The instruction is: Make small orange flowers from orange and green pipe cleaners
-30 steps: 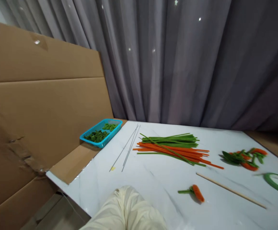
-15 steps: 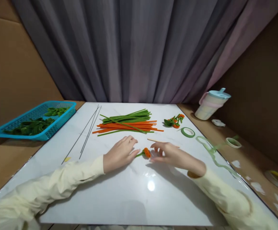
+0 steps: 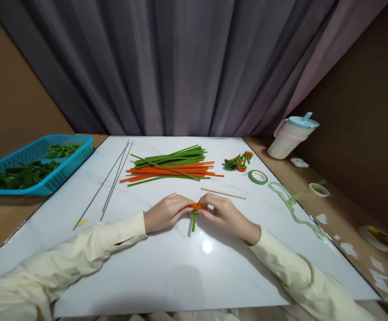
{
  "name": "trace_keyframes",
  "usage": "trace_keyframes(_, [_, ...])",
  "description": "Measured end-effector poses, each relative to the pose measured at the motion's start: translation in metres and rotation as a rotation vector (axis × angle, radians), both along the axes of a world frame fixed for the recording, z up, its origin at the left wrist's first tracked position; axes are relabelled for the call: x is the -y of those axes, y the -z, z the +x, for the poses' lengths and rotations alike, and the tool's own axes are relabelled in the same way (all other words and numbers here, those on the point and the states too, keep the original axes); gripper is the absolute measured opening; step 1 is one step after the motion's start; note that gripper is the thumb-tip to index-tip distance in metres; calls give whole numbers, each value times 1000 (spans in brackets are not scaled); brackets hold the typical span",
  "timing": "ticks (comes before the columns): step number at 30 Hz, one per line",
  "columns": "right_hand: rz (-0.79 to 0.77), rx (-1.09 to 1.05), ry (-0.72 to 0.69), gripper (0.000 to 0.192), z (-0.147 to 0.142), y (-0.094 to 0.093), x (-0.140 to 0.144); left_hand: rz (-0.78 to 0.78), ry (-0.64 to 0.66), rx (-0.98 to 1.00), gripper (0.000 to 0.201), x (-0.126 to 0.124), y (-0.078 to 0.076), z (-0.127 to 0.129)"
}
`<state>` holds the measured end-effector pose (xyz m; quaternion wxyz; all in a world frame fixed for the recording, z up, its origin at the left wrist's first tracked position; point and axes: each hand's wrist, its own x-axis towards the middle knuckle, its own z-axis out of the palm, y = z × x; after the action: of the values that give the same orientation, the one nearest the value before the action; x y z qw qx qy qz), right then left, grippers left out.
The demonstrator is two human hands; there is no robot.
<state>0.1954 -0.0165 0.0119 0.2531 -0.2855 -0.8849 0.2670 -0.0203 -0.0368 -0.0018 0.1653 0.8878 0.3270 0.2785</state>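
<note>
Between my two hands is a small pipe-cleaner flower (image 3: 196,207) with an orange head and a green stem that points down toward me. My left hand (image 3: 168,212) pinches the left side of the orange head with thumb and fingertips. From the other side my right hand (image 3: 225,211) grips the same head, its fingers curled. A thin wooden stick (image 3: 224,193) lies just beyond my right hand. Farther back are a bundle of orange pipe cleaners (image 3: 170,171) and a bundle of green pipe cleaners (image 3: 177,156).
Thin dark wires (image 3: 113,178) lie at left, near a blue basket (image 3: 65,174) of green pieces. On the right are finished orange flowers (image 3: 240,162), a green tape roll (image 3: 257,177), a loose green tape strip (image 3: 291,207), a white tape roll (image 3: 319,190) and a tumbler (image 3: 292,136).
My right hand has closed in on the flower, and both hands now hold its head. The flower has turned from pointing right to standing with its stem downward.
</note>
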Motion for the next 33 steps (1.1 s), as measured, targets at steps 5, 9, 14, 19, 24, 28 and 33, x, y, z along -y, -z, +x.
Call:
trace_keyframes(5, [-64, -81, 0, 7, -1, -1, 1, 4, -7, 54, 22, 2, 7, 0])
trace_keyframes(9, [-17, -80, 9, 8, -1, 3, 2, 44, -41, 61, 21, 4, 9, 2])
trace_keyframes(14, [60, -128, 48, 13, -3, 10, 4, 106, -89, 103, 18, 5, 10, 3])
trace_keyframes(19, [148, -173, 23, 14, -6, 11, 7, 105, -113, 154, 16, 5, 13, 3])
trace_keyframes(24, [172, -186, 38, 21, -8, 11, 8, 84, -113, 195, 15, 5, 14, 3])
trace_keyframes(28, [193, -192, 32, 19, -9, 11, 9, 102, -106, 190, 15, 5, 14, 3])
trace_keyframes(33, [208, -227, 30, 20, -11, 13, 10, 88, -114, 171, 16, 5, 13, 3])
